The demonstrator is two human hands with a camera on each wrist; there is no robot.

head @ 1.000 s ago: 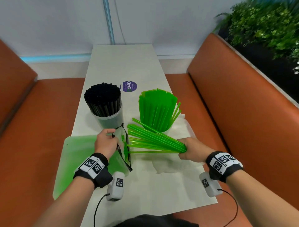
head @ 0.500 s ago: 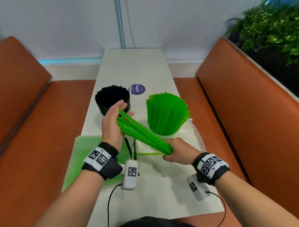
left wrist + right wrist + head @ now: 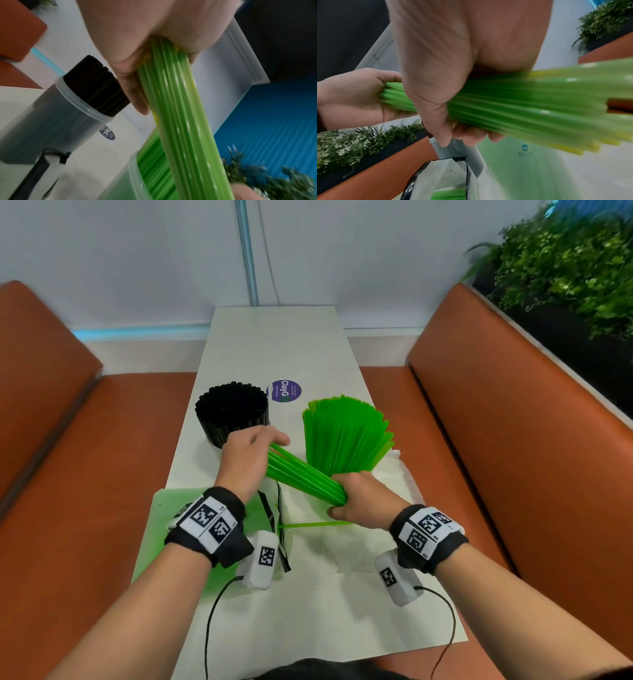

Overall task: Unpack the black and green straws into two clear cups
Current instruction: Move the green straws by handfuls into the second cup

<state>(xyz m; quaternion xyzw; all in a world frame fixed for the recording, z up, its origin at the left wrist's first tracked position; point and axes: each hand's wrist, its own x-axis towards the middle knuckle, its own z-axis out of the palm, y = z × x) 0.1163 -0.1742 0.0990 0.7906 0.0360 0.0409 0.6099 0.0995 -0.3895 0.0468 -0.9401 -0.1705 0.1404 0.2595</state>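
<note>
Straws for this job sit in three places along the white counter [image 3: 308, 611]. Furthest left, a flat green-tinted bag [image 3: 164, 529] lies at the counter's left edge, partly under the left forearm. Behind it a clear cup [image 3: 56, 119] stands packed full of upright black straws [image 3: 232, 412], just beyond the left hand [image 3: 245, 463]. That hand reaches forward with its palm against the far tips of a loose bundle of green straws [image 3: 301, 474]; the right wrist view shows its fingers cupped round those ends. The bundle slants down from there to the right hand [image 3: 363, 498], which is clenched round its near end, thumb wrapped over the top. A purple round sticker [image 3: 283, 391] lies on the counter between the two cups, further back. A black-edged clear wrapper [image 3: 279, 529] lies below the bundle, and one single green straw [image 3: 315, 524] rests flat on the counter just in front of the right hand. Right of the bundle, a second clear cup [image 3: 135, 180] holds a fanned mass of green straws [image 3: 346, 436], standing close behind the right hand and touching crumpled clear plastic [image 3: 400, 474]. Orange bench seats [image 3: 513, 440] flank both sides, with leafy plants [image 3: 565, 265] at the far right.
</note>
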